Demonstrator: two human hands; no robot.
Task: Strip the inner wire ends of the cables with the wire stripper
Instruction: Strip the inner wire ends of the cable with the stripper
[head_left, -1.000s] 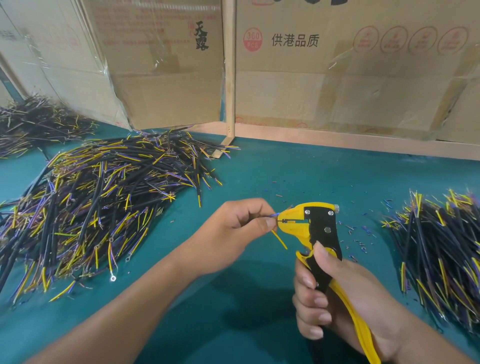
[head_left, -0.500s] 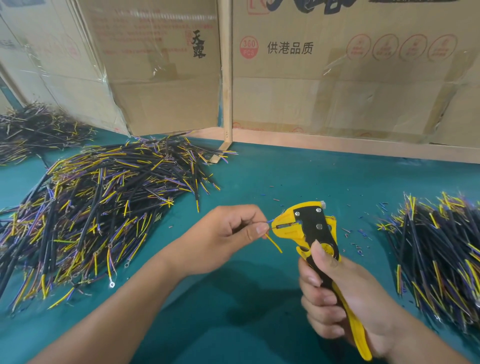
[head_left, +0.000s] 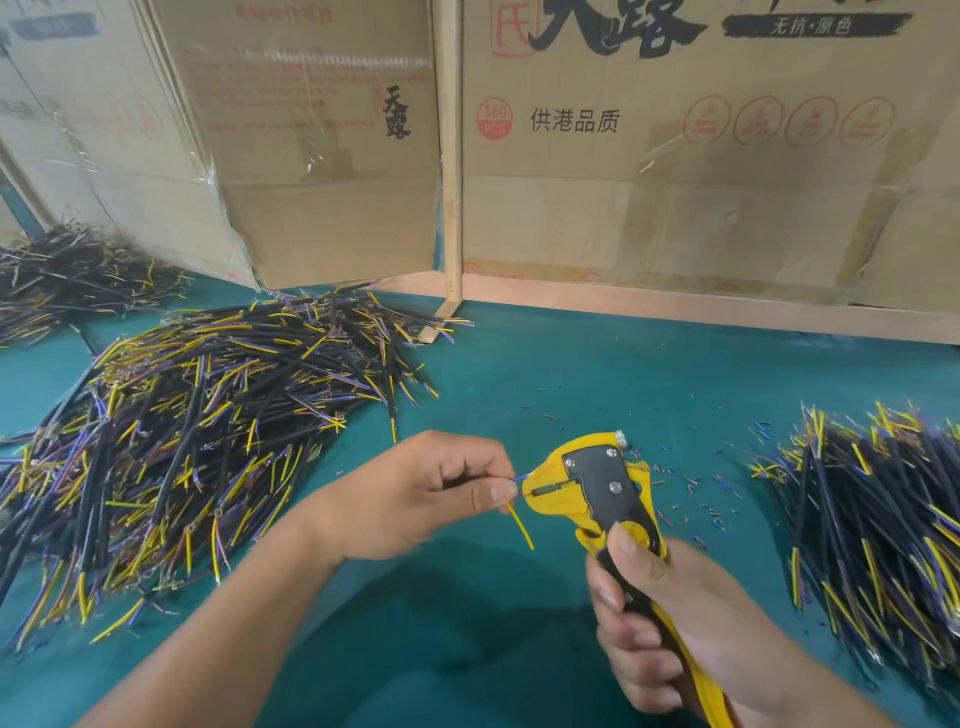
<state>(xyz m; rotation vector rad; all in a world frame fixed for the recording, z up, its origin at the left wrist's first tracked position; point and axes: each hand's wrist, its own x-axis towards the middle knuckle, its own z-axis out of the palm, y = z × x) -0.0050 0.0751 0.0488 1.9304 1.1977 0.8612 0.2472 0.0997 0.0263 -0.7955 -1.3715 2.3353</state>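
- While cable piles (head_left: 197, 441) are crowding the left and right edges, the left hand (head_left: 415, 499) is pinching a cable (head_left: 521, 526) at centre frame.
- Right hand (head_left: 670, 623) is gripping the wire stripper (head_left: 597, 488), its nose touching the blue wire.
- Cardboard boxes (head_left: 675, 156) are backing the teal table (head_left: 571, 374).

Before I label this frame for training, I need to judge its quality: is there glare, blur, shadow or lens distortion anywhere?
Head view: the clear tape on the cardboard boxes shows white glare; the far-left heap of black, yellow and purple cables looks smeared; soft shadows fall on the teal table mat beneath the arms; the wooden rail tilts and bows from the wide lens; the yellow-and-black wire stripper is sharp.
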